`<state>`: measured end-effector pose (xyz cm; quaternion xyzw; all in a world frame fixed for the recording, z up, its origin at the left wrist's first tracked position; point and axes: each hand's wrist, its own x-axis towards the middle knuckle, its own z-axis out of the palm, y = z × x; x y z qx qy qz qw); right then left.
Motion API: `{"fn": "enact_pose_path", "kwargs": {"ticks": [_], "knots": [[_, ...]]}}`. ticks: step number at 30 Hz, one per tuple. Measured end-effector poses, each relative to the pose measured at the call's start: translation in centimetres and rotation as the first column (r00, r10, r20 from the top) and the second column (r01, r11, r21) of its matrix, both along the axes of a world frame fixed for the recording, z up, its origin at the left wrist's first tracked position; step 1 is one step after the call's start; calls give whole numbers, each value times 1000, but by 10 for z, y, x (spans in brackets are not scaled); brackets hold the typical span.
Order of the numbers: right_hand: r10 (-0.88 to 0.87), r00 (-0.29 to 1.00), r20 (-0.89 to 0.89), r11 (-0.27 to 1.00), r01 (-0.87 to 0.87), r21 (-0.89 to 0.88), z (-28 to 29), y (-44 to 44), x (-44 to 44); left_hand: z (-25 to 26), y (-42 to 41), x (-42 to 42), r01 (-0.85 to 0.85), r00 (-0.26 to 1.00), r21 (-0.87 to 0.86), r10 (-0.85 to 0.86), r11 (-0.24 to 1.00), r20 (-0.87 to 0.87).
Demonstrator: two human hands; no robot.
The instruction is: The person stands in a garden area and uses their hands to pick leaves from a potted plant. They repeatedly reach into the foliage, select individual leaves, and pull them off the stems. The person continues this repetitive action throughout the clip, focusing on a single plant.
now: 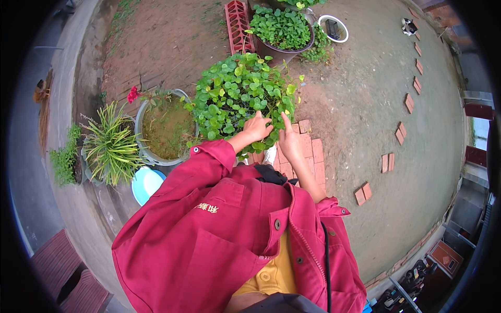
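Note:
My left hand (257,127) is over the front of a bushy pot plant with round green leaves (235,94), probably pennywort. Its fingers are apart, the index finger points into the foliage, and I see nothing held. To the right, my right hand (290,141) reaches the plant's front right edge. Its index finger is stretched out close to a small yellow leaf (287,112), and no object shows in it. Whether either fingertip touches a leaf I cannot tell. Several leaves around the hands are yellowing. Foliage hides the plant's container.
Left stand a round tub of mossy soil (166,133), a spiky-leaved plant (113,144) and a light blue basin (146,186). Beyond are a large planter (287,49), a red openwork block (238,27) and a white basin (345,35). Brick paving (307,150) lies underfoot; paired bricks (386,162) line the yard.

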<state>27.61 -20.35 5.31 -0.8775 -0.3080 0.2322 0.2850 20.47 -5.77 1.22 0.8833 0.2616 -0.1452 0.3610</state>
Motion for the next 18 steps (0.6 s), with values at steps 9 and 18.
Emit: {"fn": "enact_pose_path", "kwargs": {"ticks": [9, 18], "knots": [[208, 974, 91, 947, -178, -267, -20, 6, -4, -26, 58, 58, -407, 875, 10, 387, 913, 289], [74, 997, 10, 982, -71, -176, 3, -15, -2, -55, 81, 118, -145, 890, -35, 115, 989, -441]]}}
